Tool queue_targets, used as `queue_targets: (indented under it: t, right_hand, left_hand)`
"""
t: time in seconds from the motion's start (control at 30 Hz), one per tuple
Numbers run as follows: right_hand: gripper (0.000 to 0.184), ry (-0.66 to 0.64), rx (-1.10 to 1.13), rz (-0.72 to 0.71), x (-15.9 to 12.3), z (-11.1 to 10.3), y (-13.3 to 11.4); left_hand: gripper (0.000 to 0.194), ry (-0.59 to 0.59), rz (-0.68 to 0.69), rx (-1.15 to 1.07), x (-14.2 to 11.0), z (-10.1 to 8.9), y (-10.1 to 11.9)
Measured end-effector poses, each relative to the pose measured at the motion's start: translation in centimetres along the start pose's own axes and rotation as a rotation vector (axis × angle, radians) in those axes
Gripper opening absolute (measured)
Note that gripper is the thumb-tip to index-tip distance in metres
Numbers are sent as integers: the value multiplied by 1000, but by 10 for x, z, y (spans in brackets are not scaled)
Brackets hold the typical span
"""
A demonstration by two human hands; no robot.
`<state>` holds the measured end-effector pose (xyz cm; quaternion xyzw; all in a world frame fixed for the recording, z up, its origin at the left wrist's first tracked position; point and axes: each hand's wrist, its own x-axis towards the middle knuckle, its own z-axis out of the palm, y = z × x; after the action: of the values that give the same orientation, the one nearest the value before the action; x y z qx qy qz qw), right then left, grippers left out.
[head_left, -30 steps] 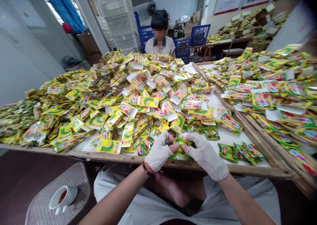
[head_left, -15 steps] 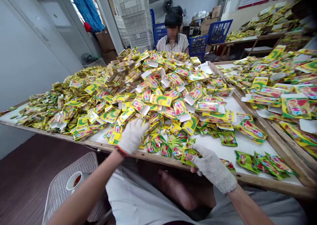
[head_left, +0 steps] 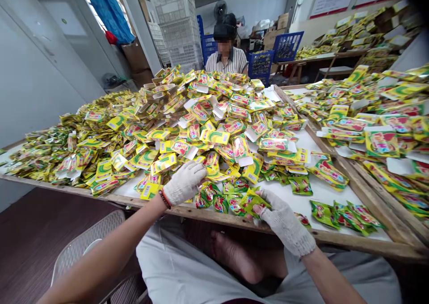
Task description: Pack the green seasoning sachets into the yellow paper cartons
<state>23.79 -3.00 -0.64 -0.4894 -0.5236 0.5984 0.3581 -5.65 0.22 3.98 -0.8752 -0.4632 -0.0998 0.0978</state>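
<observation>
My left hand (head_left: pixel 186 182), in a white glove, is at the front of the pile with its fingers curled. Its fingertips are against a small yellow box (head_left: pixel 212 162); whether they grip it is hidden. My right hand (head_left: pixel 284 221), in a fingerless glove, pinches a green foil packet (head_left: pixel 254 202) above the table's front edge. More green packets (head_left: pixel 220 203) lie between the hands. A heap of yellow, red and green printed boxes (head_left: pixel 201 110), many with white flaps raised, rises behind them.
A wooden rim (head_left: pixel 214 215) borders the white table. Several green packets (head_left: pixel 342 214) lie at right, near a divider (head_left: pixel 351 174). Beyond it are more boxes (head_left: pixel 382 141). A person (head_left: pixel 228 58) sits across the heap. A woven chair (head_left: pixel 87 237) stands at lower left.
My left hand has shifted slightly right and its fingers are more curled. My right hand has raised and tilted the green packet a little. The view has turned slightly right.
</observation>
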Motion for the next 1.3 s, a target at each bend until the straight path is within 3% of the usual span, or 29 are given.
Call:
queue_targets:
  t: [0.1, 0.2, 0.33, 0.4, 0.5, 0.63, 0.73, 0.8, 0.9, 1.0, 1.07, 1.17, 1.3]
  right_hand:
    - [39, 24, 60, -37, 2, -1, 6]
    - [43, 42, 180, -18, 3, -2, 12]
    - [44, 57, 189, 2, -1, -2, 13]
    - [41, 58, 139, -11, -2, -1, 12]
    - [42, 81, 139, -30, -1, -1, 12]
    - [42, 81, 214, -50, 2, -1, 14]
    - [40, 113, 262, -60, 3, -1, 11]
    - [38, 134, 277, -77, 4, 1, 9]
    - [36, 141, 289, -104, 5, 2, 9]
    - [45, 176, 329, -92, 5, 2, 12]
    - [50, 203, 350, -79, 3, 0, 13]
    - [47, 223, 312, -102, -1, -5, 9]
    - [40, 195, 98, -179, 1, -16, 0]
  left_hand:
    - [36, 94, -120, -93, 10, 7, 24]
    - [50, 226, -151, -266, 21, 3, 39]
    - [45, 343, -179, -586, 38, 0, 43]
    - [42, 284, -222, -649, 47, 9, 38]
    - [34, 183, -313, -576, 56, 30, 26]
    - [33, 227, -408, -469, 56, 31, 24]
    - [37, 251, -449, -347, 43, 15, 49]
    - [50, 217, -474, -172, 33, 8, 73]
    - [84, 102, -526, -7, 24, 15, 106]
    - [92, 2, -596, 5, 24, 25, 119]
    - [87, 4, -586, -43, 25, 24, 119]
    - [80, -1, -452, -115, 20, 13, 116]
    - [80, -47, -295, -204, 9, 3, 119]
